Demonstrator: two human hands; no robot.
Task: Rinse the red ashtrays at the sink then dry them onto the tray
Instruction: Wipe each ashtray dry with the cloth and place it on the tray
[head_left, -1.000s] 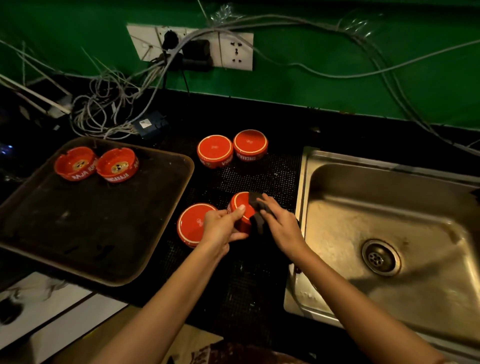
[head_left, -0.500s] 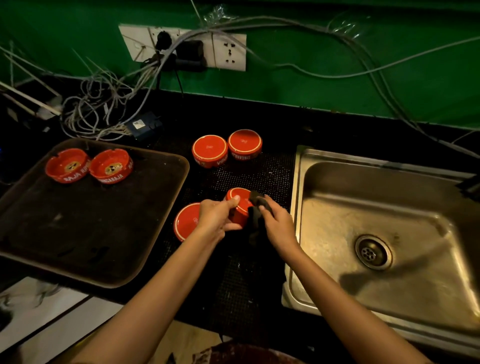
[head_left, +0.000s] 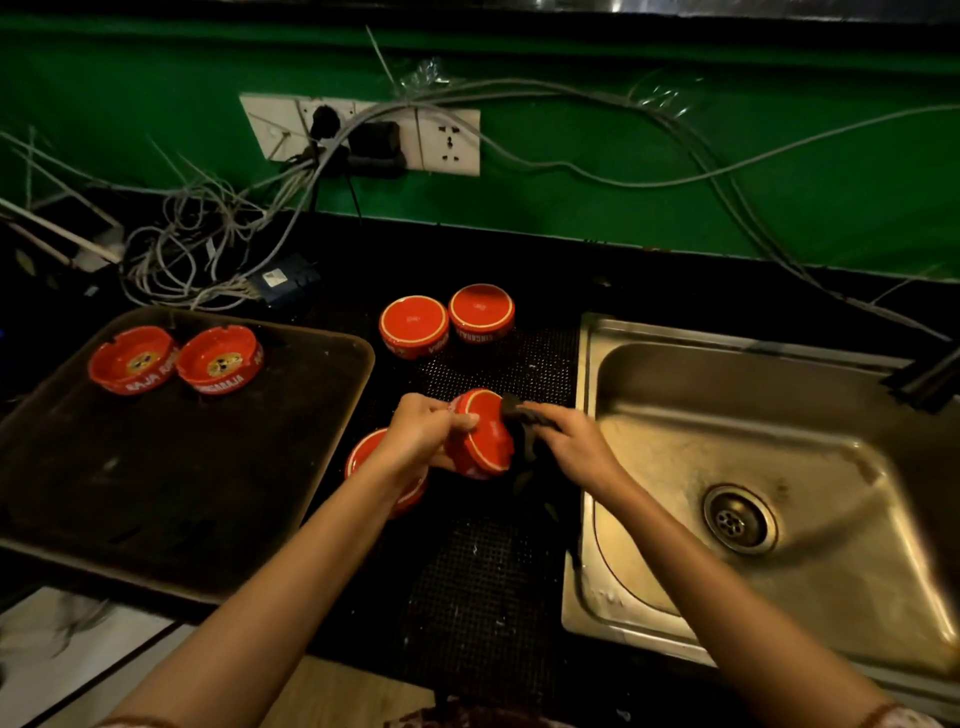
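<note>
My left hand (head_left: 423, 434) grips a red ashtray (head_left: 485, 434), tilted with its base facing right, above the black mat. My right hand (head_left: 571, 447) presses a dark cloth (head_left: 522, 441) against that base. Under my left wrist another red ashtray (head_left: 363, 454) lies upside down, partly hidden. Two more upside-down ashtrays, one (head_left: 414, 325) beside the other (head_left: 482, 312), sit at the back of the mat. Two upright ashtrays, one (head_left: 133, 359) at the far left and one (head_left: 220, 358) touching it, stand in the tray's far left corner. The tray (head_left: 182, 483) is dark and wide.
A steel sink (head_left: 769, 499) with its drain (head_left: 737, 519) lies to the right. A tangle of cables (head_left: 197, 244) and a wall socket strip (head_left: 363, 135) sit behind the tray on the green wall. A black perforated mat (head_left: 478, 582) covers the counter between tray and sink.
The held ashtray has been lifted off the mat and tilted more on its side, with the cloth kept against it. The camera view has shifted slightly.
</note>
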